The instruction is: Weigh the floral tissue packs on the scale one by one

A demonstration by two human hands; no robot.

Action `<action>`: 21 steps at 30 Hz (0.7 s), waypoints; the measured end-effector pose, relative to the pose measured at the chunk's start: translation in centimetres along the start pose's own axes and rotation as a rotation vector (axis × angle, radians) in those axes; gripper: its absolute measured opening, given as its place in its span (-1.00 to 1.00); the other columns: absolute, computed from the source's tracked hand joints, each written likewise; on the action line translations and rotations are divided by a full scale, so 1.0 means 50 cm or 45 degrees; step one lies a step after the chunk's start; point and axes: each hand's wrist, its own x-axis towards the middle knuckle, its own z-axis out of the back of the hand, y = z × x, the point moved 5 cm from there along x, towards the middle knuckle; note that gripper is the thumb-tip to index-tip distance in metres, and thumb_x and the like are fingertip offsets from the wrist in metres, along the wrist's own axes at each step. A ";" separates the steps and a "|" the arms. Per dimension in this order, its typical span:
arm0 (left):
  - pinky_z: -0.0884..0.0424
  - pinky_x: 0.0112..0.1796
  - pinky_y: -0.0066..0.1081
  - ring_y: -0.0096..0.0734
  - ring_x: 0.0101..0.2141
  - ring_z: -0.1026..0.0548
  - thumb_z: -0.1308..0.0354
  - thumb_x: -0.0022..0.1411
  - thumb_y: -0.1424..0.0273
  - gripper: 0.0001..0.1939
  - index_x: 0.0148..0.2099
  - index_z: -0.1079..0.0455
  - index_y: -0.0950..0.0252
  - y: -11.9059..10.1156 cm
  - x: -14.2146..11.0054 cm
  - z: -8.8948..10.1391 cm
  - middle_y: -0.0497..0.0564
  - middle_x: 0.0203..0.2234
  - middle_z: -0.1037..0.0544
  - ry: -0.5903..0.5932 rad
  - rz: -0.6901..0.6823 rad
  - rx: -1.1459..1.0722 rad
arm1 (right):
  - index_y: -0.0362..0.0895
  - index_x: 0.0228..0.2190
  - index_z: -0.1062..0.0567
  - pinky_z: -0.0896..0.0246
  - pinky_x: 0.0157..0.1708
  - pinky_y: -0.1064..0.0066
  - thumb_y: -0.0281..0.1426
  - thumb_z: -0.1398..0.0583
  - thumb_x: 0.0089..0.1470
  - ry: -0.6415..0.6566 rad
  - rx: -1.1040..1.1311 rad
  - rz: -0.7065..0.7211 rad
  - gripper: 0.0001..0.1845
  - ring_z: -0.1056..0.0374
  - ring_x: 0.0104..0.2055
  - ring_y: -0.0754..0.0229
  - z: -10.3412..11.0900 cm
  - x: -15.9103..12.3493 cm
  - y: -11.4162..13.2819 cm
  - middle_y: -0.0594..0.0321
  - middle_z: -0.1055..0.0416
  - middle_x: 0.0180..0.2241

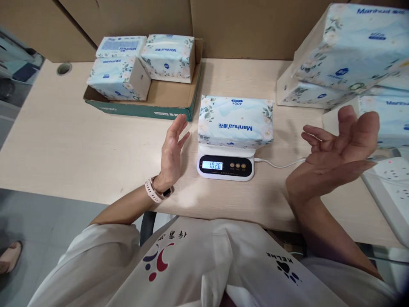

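Note:
A pack of tissues point(235, 117) in pale blue floral wrap lies across a white digital scale point(226, 170), whose lit display reads 102.6. To the left of the scale my left hand point(172, 155) is held up, fingers stretched out and holding nothing; a pink-strapped watch circles that wrist. On the far side, my right hand point(338, 149) is raised with the palm turned up and fingers apart, also holding nothing. Neither hand touches the pack or the scale.
Several tissue packs point(119, 76) sit in a shallow green-sided cardboard box point(172, 91) at back left. More packs point(348, 47) are stacked at back right. A white cable point(277, 165) runs from the scale toward a white power strip point(388, 181). Cardboard panels point(243, 30) stand along the table's back.

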 end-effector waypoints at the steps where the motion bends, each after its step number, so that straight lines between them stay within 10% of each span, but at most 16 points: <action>1: -0.16 0.51 0.12 0.08 0.60 -0.06 0.06 0.42 -0.35 -0.23 0.47 -0.32 -0.14 0.001 0.000 -0.002 -0.07 0.58 -0.21 0.009 0.005 -0.003 | 0.42 0.44 -0.21 -0.34 0.20 -0.26 0.12 0.40 0.37 0.031 -0.025 -0.014 -0.20 -0.50 0.25 -0.17 -0.002 -0.001 0.001 0.31 -0.26 0.46; 9: 0.14 0.61 0.05 -0.08 0.65 0.23 0.12 0.41 -0.39 -0.19 0.53 -0.20 -0.22 0.014 -0.003 -0.019 -0.24 0.65 0.03 0.046 0.077 -0.059 | 0.36 0.54 0.07 0.28 0.60 -0.36 0.27 0.40 0.36 0.246 -0.137 -0.089 -0.13 0.22 0.71 -0.17 -0.027 -0.003 0.014 0.36 0.12 0.63; 21: 0.17 0.60 0.08 -0.09 0.64 0.24 0.15 0.39 -0.41 -0.12 0.55 -0.18 -0.13 0.048 0.012 -0.012 -0.16 0.66 0.09 0.065 0.127 -0.110 | 0.34 0.56 0.06 0.28 0.64 -0.28 0.30 0.30 0.37 0.394 0.007 -0.105 -0.12 0.16 0.70 -0.17 -0.046 -0.014 -0.003 0.36 0.24 0.67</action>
